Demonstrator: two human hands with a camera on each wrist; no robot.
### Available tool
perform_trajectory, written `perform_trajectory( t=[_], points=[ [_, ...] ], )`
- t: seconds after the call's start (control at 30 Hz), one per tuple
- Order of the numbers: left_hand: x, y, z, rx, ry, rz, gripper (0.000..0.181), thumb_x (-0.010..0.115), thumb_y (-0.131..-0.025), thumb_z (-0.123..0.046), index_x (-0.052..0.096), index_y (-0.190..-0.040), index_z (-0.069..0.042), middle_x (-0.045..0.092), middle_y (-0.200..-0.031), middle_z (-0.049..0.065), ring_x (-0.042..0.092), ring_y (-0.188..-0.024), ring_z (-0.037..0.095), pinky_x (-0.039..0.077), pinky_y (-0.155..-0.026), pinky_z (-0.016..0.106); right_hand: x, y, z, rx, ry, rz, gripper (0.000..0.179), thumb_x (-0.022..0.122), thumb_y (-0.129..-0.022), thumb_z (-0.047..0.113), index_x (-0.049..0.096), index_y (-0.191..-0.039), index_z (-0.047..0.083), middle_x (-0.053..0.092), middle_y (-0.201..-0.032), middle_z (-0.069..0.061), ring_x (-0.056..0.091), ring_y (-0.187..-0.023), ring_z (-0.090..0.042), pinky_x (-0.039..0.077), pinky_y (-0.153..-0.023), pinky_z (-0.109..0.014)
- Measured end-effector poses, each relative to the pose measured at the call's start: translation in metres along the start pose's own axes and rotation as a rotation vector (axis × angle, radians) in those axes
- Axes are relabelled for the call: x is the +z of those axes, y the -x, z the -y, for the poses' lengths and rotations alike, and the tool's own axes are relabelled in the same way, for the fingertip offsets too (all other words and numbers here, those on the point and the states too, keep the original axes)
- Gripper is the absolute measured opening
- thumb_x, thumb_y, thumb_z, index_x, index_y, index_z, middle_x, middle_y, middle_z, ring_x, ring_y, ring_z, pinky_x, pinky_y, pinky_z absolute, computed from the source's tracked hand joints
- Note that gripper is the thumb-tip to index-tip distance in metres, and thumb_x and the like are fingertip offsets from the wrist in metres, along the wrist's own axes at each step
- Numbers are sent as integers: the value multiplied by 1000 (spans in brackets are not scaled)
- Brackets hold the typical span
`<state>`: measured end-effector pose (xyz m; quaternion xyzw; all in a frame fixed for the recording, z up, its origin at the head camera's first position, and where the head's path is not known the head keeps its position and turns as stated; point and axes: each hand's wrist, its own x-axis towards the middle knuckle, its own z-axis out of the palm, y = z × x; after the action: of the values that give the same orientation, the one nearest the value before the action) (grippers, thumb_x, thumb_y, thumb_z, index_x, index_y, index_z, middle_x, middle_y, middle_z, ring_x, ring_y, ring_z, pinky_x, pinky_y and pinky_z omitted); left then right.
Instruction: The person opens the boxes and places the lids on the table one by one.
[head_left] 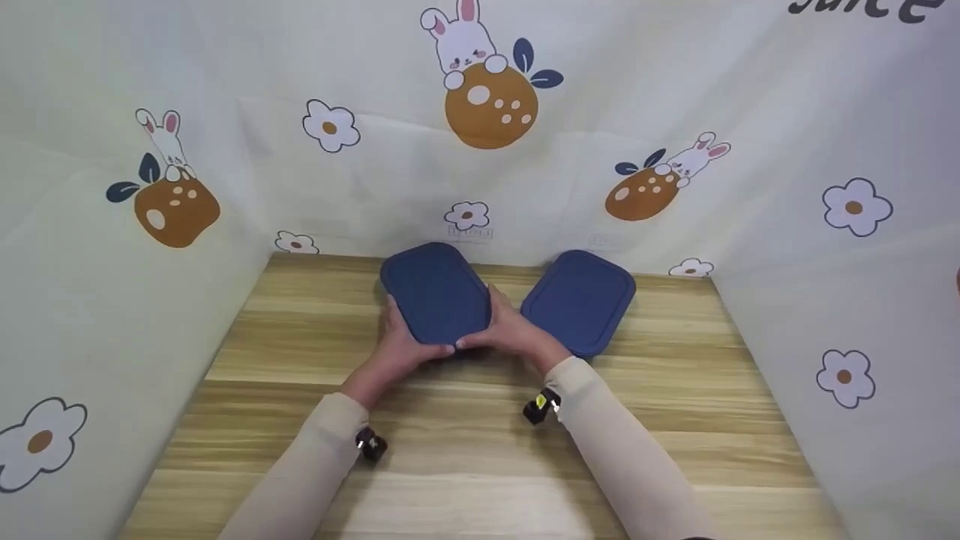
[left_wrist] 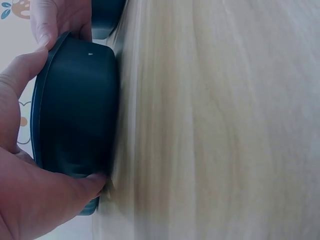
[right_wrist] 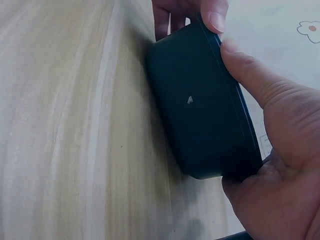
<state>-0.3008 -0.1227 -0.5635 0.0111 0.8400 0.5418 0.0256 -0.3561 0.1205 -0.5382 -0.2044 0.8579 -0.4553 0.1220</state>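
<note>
A blue lidded food container [head_left: 436, 296] sits at the back of the wooden table, turned at an angle. My left hand [head_left: 399, 346] grips its left side, and my right hand [head_left: 511, 328] holds the right side. Both thumbs meet at the near corner of its lid. In the left wrist view the container's deep wall [left_wrist: 77, 110] looks dark green, its base close to the wood. The right wrist view shows a small pale mark on the wall [right_wrist: 195, 107]. A second blue lidded container [head_left: 581, 300] is just right of my right hand, partly behind the wrist.
Patterned cloth walls [head_left: 360, 195] with rabbits, oranges and flowers enclose the wooden table [head_left: 465, 465] at the back and both sides. The held container is close to the back wall. Bare wood lies in front of the hands and to either side.
</note>
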Motion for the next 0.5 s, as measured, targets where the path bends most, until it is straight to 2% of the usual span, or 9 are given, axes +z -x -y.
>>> perform_trajectory(
  t=[0.33, 0.5],
  points=[
    [-1, 1, 0, 20, 21, -18, 159, 102, -76, -28, -24, -167, 7, -13, -179, 33, 1, -168, 44, 10, -136, 52, 6, -2, -5, -59, -50, -41, 125, 105, -76, 28, 29, -170, -1, 41, -169, -21, 41, -155, -32, 29, -131, -46],
    [-2, 1, 2, 39, 37, -25, 159, 102, -75, -25, -23, -167, 7, -13, -179, 33, 2, -168, 44, 11, -136, 51, 8, 1, -8, -35, -63, -57, 126, 106, -75, 30, 29, -170, 0, 42, -168, -21, 42, -155, -32, 31, -130, -46]
  ],
)
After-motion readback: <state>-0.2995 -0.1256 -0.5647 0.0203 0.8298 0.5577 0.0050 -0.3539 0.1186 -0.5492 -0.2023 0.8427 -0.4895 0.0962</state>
